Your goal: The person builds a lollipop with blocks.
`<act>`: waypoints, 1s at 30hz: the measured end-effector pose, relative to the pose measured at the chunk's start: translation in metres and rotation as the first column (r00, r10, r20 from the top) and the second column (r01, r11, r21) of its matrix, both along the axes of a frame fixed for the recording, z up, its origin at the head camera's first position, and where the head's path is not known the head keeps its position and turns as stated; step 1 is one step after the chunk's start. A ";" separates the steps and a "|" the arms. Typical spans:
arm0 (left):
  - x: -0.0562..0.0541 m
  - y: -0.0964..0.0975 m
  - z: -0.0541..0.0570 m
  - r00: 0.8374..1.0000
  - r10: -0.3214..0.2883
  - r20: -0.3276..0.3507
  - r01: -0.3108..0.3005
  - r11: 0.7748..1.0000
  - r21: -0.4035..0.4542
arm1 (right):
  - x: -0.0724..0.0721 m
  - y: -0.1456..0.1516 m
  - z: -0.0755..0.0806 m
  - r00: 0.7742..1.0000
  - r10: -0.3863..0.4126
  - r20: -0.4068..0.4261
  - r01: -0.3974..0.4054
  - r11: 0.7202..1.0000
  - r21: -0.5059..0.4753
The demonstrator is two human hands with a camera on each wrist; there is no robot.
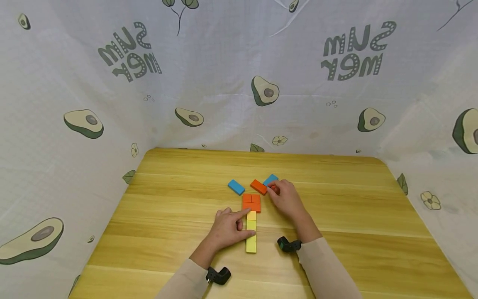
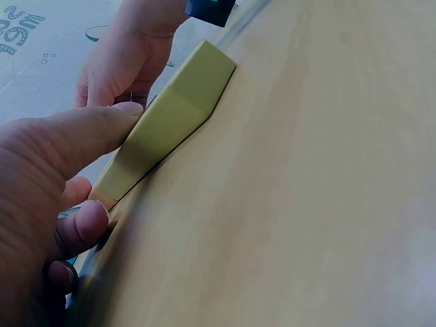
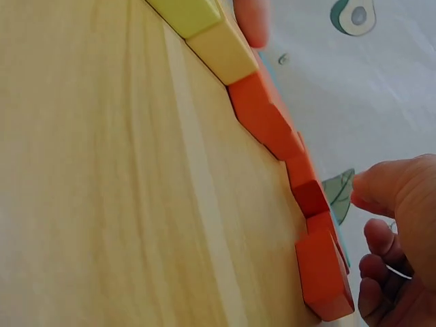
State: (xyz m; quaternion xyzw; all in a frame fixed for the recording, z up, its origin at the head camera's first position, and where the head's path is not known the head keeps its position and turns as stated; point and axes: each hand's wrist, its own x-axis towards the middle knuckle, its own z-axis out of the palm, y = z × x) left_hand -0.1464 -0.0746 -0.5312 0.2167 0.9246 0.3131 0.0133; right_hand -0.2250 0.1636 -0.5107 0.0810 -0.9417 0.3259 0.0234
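Note:
In the head view a column of flat blocks lies on the wooden table. At its lower end are yellow-green blocks [image 1: 251, 245], then a pale yellow block [image 1: 252, 215], with orange blocks [image 1: 247, 198] forming a wider top. My left hand [image 1: 225, 228] rests over the column, index fingertip where orange meets pale yellow and thumb on the yellow-green part. Beyond the column my right hand [image 1: 287, 199] hovers with bent fingers beside a loose orange block [image 1: 258, 187] and a blue block [image 1: 270, 179]. Nothing shows between its fingers in the right wrist view.
Another blue block [image 1: 236, 187] lies left of the loose orange one. The wooden table [image 1: 157, 207] meets white cloth walls [image 1: 224, 83] printed with avocados at the back and both sides. Black wrist cameras [image 1: 218, 275] are worn on both wrists.

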 end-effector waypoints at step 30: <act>0.000 0.000 0.001 1.000 0.003 -0.002 -0.003 1.000 0.008 | -0.032 0.013 -0.001 0.976 -0.127 0.177 0.113 0.990 0.083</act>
